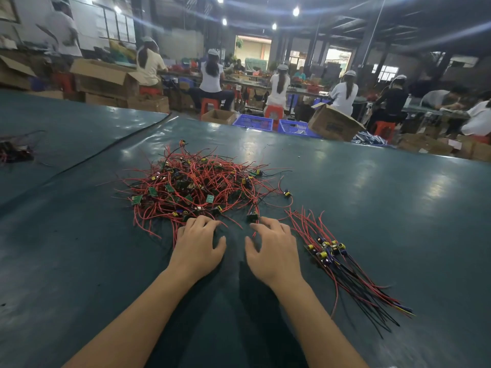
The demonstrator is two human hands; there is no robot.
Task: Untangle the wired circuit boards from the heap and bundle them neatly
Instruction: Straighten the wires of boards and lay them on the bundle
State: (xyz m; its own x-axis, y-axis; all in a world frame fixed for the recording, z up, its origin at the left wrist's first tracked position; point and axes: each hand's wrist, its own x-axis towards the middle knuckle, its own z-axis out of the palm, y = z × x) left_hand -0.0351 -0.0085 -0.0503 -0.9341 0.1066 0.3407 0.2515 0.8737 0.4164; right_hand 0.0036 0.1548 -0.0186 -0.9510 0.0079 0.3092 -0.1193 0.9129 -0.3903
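Wired circuit boards sit in a big tangled heap (196, 184) pretty much dead centre on the dark green table (398, 203), red leads sticking out every which way. The person's left hand (198, 247) is at the heap's near edge, fingers loosely bent and spread, tips right on the outermost red wires, not really gripping anything. The right hand (275, 249) is just beside it, also loose and spread, forefinger near a small black board (252, 217) at the fringe. To the right of that hand lies a sorted bundle (332, 254), boards lined up and wires fanned toward the near side, apart from the heap. One stray board (287, 193) sits off the heap's right edge. Lots of bare mat right of and beyond the heap, up to the table's far edge, where blue crates (252, 122) and a cardboard box (333, 124) sit. Another small pile (16, 152) is way off left.
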